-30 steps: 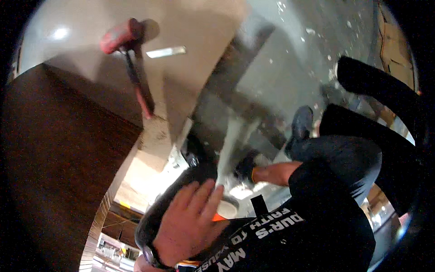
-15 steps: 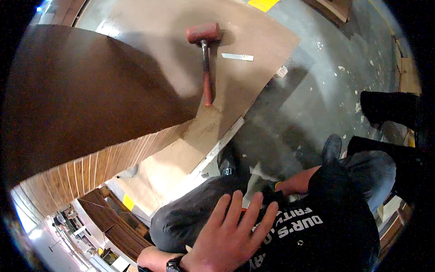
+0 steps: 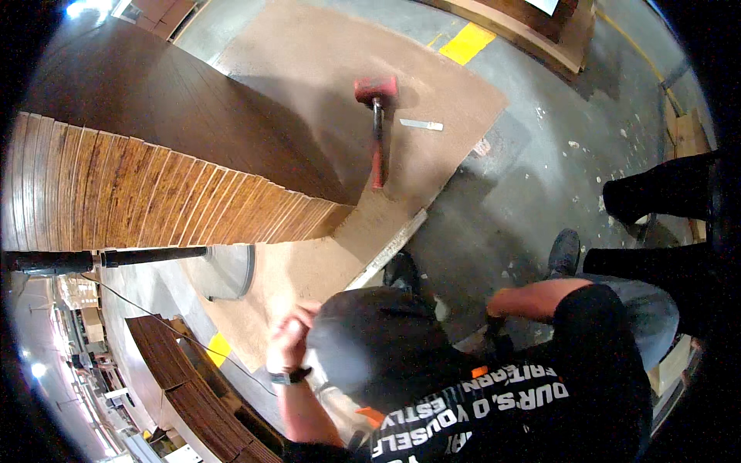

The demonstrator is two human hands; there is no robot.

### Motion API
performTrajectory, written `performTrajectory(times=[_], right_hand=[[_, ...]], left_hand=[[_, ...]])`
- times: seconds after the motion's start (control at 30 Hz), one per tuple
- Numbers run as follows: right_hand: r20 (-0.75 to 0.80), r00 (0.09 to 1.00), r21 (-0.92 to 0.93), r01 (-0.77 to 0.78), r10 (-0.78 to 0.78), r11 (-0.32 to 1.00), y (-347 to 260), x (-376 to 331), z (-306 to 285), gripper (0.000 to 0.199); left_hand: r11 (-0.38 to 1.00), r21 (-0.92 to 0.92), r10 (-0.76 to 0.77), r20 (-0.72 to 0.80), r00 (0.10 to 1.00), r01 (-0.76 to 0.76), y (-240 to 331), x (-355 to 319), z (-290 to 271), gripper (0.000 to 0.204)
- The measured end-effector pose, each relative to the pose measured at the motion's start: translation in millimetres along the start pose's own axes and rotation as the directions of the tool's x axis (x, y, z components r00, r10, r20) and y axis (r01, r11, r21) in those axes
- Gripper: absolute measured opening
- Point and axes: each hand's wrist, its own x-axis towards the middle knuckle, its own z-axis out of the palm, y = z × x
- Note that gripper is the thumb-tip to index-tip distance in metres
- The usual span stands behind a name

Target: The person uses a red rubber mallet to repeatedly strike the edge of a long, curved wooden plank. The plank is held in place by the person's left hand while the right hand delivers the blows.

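Note:
My left hand (image 3: 289,339), with a dark watch at the wrist, is beside my bent left knee. Motion blurs its fingers, and nothing can be made out in them. My right forearm reaches inward from a black sleeve. The right hand (image 3: 496,312) is low between my legs, its fingers hidden in dark shadow and clothing. Beyond my knees, a red mallet (image 3: 377,127) lies on a brown sheet (image 3: 301,38) on the floor, its head away from me. A slim, pale knife-like strip (image 3: 421,124) rests just right of the mallet.
A thick stack of brown boards (image 3: 177,193) juts in from the left. Below it run a black bar (image 3: 154,256) and a round clear-looking disc (image 3: 228,272). More brown boards (image 3: 162,355) stand lower left. Dark trouser-like shapes (image 3: 656,189) are at right.
My left hand has swung leftward from in front of my chest to beside the knee, its spread fingers now drawn in. The view has shifted, showing more of the stack's edge.

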Motion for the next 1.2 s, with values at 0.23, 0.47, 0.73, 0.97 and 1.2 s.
performTrajectory(times=[0.23,0.47,0.73,0.97,1.2], right_hand=[[0.011,1.0,-0.045,-0.021,0.021,0.999,3,-56,28,0.027],[-0.051,0.998,-0.051,0.034,-0.037,0.998,12,-17,5,0.027],[-0.056,0.998,-0.065,0.026,-0.029,0.998,15,24,-42,0.028],[0.03,0.999,-0.013,0.025,-0.024,1.0,25,106,-145,0.029],[-0.627,0.722,0.278,-0.144,0.293,0.95,-1,145,-353,0.03]], left_hand=[[0.641,0.269,-0.569,-0.462,0.68,0.719,-185,-130,5,0.025],[0.49,0.269,-0.65,-0.521,0.553,0.829,-195,-152,22,0.024],[0.501,0.336,-0.612,-0.514,0.601,0.797,-185,-124,3,0.023],[0.561,0.415,-0.539,-0.474,0.697,0.716,-180,-127,5,0.023],[0.589,0.469,-0.443,-0.494,0.748,0.658,-148,-124,-4,0.022]])
